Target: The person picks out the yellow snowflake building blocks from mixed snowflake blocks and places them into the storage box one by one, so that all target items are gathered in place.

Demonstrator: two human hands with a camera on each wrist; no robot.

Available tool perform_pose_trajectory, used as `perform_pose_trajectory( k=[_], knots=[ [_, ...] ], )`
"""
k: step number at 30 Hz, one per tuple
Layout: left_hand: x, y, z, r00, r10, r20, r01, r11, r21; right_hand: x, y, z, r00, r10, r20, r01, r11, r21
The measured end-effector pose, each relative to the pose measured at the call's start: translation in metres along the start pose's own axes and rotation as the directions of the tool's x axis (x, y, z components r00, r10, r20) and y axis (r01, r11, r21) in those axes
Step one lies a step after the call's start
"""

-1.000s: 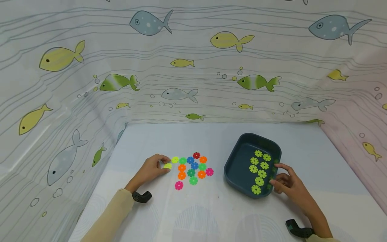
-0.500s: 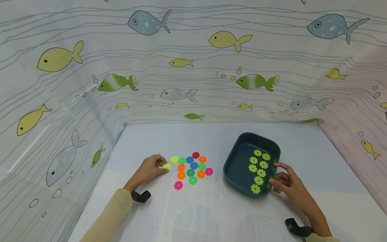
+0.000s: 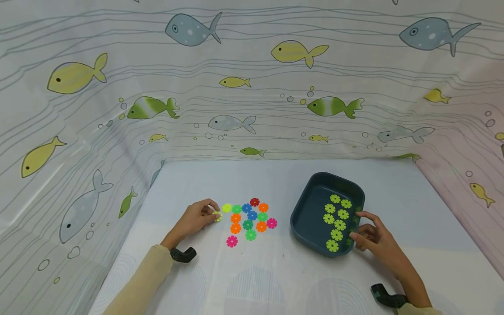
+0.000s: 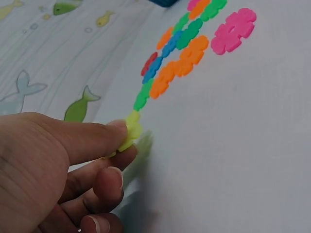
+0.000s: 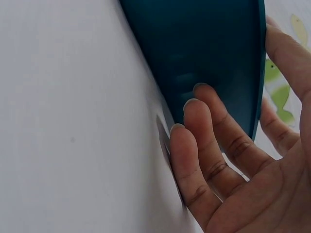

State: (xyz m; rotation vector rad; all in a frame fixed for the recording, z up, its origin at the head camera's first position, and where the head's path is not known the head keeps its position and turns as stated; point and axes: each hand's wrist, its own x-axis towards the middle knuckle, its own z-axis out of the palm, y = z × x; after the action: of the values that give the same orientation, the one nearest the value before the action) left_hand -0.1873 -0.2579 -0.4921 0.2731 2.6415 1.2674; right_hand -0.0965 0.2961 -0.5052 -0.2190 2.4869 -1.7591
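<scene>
My left hand (image 3: 196, 217) pinches a yellow snowflake disc (image 3: 218, 217) between thumb and forefinger at the left end of a spread of discs. In the left wrist view the thumb covers part of this yellow disc, and the other fingers are curled below. Just beyond it lies another yellow disc (image 3: 227, 208). My right hand (image 3: 377, 239) holds the right side of a dark blue tray (image 3: 309, 218), its thumb and forefinger at the rim. In the right wrist view several fingertips (image 5: 198, 116) rest against the tray's outer wall. Several yellow-green discs (image 3: 339, 225) lie inside the tray.
Orange (image 3: 236, 218), green (image 3: 250, 235), blue (image 3: 252, 215), pink (image 3: 232, 241) and red (image 3: 254, 202) discs lie flat in the middle of the white table (image 3: 271, 280). A fish-printed sheet (image 3: 189, 96) rises behind and on both sides.
The left thumb and forefinger have closed on the yellow disc, whose face has tilted and is now partly covered. The right hand and the tray stay in place.
</scene>
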Motion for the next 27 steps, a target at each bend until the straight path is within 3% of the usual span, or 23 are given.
perform_pose_trajectory(
  k=[14, 27],
  knots=[
    [0.002, 0.015, 0.003, 1.0, 0.005, 0.004, -0.005, 1.0, 0.004, 0.0, 0.002, -0.001, 1.0, -0.026, 0.004, 0.026, 1.0, 0.004],
    [0.008, 0.033, 0.008, 0.997, 0.073, 0.017, -0.073, 0.997, 0.02, 0.0, 0.001, 0.001, 0.999, -0.035, -0.003, 0.035, 0.999, -0.013]
  ],
)
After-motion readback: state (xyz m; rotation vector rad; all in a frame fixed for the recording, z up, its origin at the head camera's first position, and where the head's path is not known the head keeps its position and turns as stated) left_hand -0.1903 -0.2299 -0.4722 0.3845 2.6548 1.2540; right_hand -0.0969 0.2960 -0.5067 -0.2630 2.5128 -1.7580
